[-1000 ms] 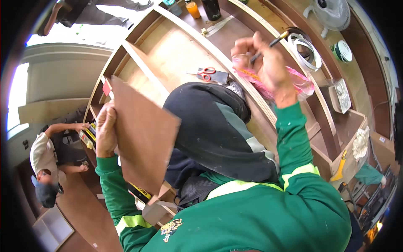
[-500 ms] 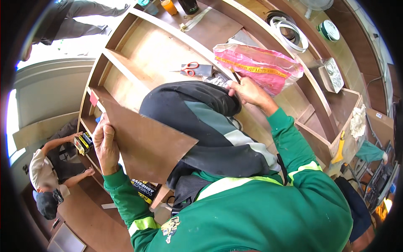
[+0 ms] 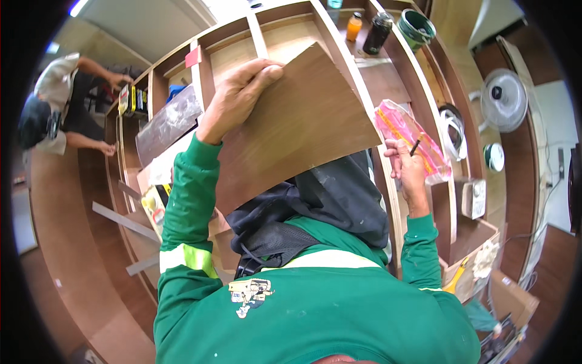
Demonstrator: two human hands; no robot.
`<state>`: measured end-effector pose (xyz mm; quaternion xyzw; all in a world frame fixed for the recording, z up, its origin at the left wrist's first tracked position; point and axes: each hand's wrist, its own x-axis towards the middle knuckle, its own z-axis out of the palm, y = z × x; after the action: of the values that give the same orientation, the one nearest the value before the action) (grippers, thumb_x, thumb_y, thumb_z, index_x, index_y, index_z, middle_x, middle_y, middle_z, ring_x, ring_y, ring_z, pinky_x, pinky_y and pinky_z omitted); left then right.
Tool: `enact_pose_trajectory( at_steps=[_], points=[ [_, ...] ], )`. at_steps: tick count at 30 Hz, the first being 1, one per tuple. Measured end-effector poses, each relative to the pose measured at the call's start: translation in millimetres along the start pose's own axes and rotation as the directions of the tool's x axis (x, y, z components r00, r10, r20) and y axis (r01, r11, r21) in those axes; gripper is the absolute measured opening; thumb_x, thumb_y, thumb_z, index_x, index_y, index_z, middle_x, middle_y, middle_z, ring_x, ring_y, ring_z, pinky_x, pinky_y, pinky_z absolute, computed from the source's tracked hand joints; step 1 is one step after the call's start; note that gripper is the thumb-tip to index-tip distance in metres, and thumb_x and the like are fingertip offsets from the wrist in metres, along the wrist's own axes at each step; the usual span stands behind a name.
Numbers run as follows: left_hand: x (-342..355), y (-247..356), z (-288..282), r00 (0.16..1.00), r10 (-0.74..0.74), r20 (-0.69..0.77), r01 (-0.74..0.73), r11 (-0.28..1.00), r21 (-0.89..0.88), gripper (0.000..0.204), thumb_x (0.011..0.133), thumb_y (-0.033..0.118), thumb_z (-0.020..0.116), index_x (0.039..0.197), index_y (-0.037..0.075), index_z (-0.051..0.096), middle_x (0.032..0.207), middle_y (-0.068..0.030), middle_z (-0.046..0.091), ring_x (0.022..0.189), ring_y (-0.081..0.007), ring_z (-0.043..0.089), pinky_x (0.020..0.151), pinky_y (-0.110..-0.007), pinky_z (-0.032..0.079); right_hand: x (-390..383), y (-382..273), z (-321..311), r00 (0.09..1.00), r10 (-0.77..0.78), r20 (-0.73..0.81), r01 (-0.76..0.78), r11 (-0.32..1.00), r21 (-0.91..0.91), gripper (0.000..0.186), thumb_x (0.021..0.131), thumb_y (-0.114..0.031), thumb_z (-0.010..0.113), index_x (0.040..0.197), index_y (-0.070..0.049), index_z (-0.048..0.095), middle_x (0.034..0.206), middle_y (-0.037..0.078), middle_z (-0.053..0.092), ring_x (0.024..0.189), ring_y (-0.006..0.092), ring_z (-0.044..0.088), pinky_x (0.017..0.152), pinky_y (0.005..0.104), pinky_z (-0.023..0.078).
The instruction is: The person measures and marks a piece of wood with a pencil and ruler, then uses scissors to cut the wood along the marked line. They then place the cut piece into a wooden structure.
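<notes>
My left hand (image 3: 239, 100) grips the upper left edge of a flat brown laminate sheet (image 3: 297, 121), thumb on top and fingers behind it. The sheet is tilted and spreads over my lap, covering part of my dark trousers. Over on the right, my right hand (image 3: 411, 176) is closed around a slim dark pencil-like stick (image 3: 416, 147), whose tip pokes up past the fingers. Just beyond that hand lies a crumpled pink plastic bag (image 3: 424, 134) on the wooden frame (image 3: 354, 67). The sheet and the right hand are apart.
At far left a co-worker (image 3: 57, 85) reaches toward a yellow-and-black tin (image 3: 133, 101). An orange bottle (image 3: 354, 27), a dark bottle (image 3: 378, 33) and a green bucket (image 3: 416, 29) stand at the back. A fan (image 3: 503, 100) and a yellow-handled tool (image 3: 456, 276) are to the right.
The view has turned. My left hand has raised the laminate sheet and brought it across in front of me. The right hand keeps the stick, now held more upright.
</notes>
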<state>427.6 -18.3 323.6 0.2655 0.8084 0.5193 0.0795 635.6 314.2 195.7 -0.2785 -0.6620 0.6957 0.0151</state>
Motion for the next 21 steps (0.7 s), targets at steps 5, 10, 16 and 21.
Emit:
enact_pose_trajectory(
  at_steps=[5, 10, 16, 21],
  points=[
    [-0.8, -10.6, -3.9, 0.993, 0.119, -0.025, -0.114, 0.983, 0.147, 0.032, 0.105, 0.030, 0.064, 0.112, -0.001, 0.070, 0.094, -0.0064, 0.062, 0.091, -0.0168, 0.059, 0.085, -0.030, 0.047, -6.5, -66.1, 26.4, 0.977, -0.198, 0.083, 0.193, 0.979, 0.063, 0.051, 0.112, -0.039, 0.046, 0.123, 0.007, 0.066, 0.093, 0.007, 0.067, 0.049, 0.0007, 0.040, 0.047, 0.0176, 0.038],
    [0.0, -27.2, 4.3, 1.000, 0.029, 0.013, -0.030, 0.986, 0.166, 0.040, 0.108, 0.039, 0.054, 0.119, 0.003, 0.069, 0.107, -0.0098, 0.063, 0.100, -0.0228, 0.060, 0.089, -0.035, 0.048, -11.5, -90.0, 37.8, 0.960, -0.258, 0.111, 0.253, 0.966, 0.059, 0.051, 0.111, -0.039, 0.048, 0.121, 0.007, 0.067, 0.093, 0.008, 0.067, 0.050, 0.0016, 0.041, 0.048, 0.0185, 0.038],
    [3.6, -60.1, 22.7, 0.990, 0.108, -0.089, -0.093, 0.983, 0.159, 0.041, 0.110, 0.034, 0.050, 0.136, 0.004, 0.060, 0.129, -0.0175, 0.066, 0.119, -0.0316, 0.063, 0.102, -0.039, 0.048, -0.2, -91.2, 38.2, 0.952, -0.291, 0.100, 0.292, 0.956, 0.008, 0.048, 0.112, -0.035, 0.047, 0.121, 0.006, 0.069, 0.094, 0.006, 0.068, 0.052, 0.0007, 0.040, 0.046, 0.0170, 0.035],
    [-16.6, -51.5, 18.7, 0.968, 0.185, -0.170, -0.113, 0.925, 0.362, 0.066, 0.105, 0.058, 0.047, 0.149, 0.009, 0.050, 0.135, -0.0203, 0.063, 0.121, -0.0416, 0.062, 0.102, -0.048, 0.052, 13.4, -105.0, 32.7, 0.953, -0.300, 0.049, 0.303, 0.944, -0.128, 0.052, 0.112, -0.040, 0.045, 0.128, 0.004, 0.067, 0.092, 0.003, 0.066, 0.056, -0.0008, 0.043, 0.045, 0.0131, 0.031]
  ],
)
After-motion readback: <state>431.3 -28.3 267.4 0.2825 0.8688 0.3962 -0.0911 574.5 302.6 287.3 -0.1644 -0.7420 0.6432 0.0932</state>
